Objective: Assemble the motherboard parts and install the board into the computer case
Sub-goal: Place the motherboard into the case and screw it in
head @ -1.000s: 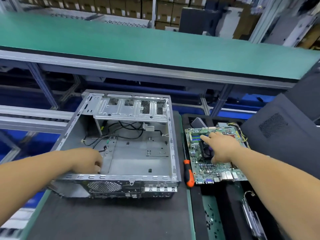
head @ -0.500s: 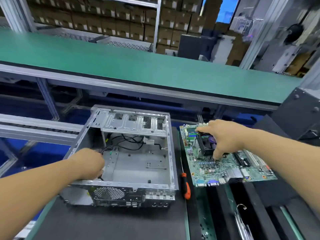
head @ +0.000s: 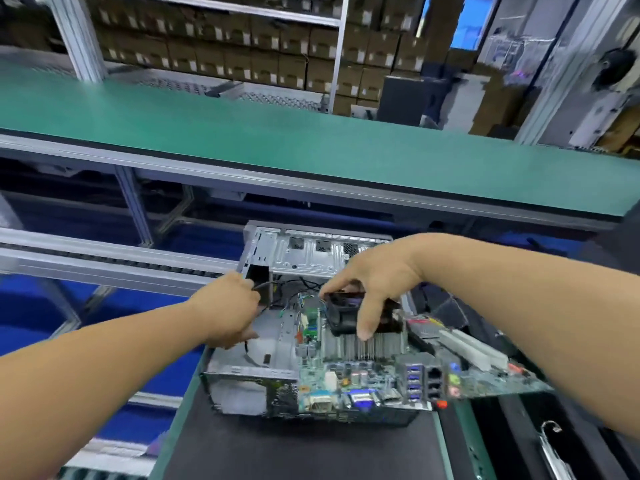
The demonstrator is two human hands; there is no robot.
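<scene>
The case (head: 273, 344) lies open side up on a black mat (head: 294, 448), and everything else is placed from it. The board (head: 363, 379) is held in the air over the right part of the case, tilted, with its port edge toward the camera and its right end reaching out past the case's right wall. The right hand (head: 374, 282) grips the cooler (head: 360, 320) that sits on the board: the thumb runs down the near side onto the metal fins and the other fingers curl over the black fan from the far side, so the board hangs from that hold. The left hand (head: 228, 306) is at the case's left side, over its open interior, with fingers curled round black cables (head: 273, 289) that run out of the case's far part, drawing them toward the left wall. The case's metal floor shows bare between the left hand and the board's left edge. A small red bit, perhaps a tool handle, peeks out just under the board's near right corner, too hidden to tell. Beyond the case runs a green conveyor (head: 311, 140), and behind that stand shelves of cardboard boxes (head: 225, 53).
</scene>
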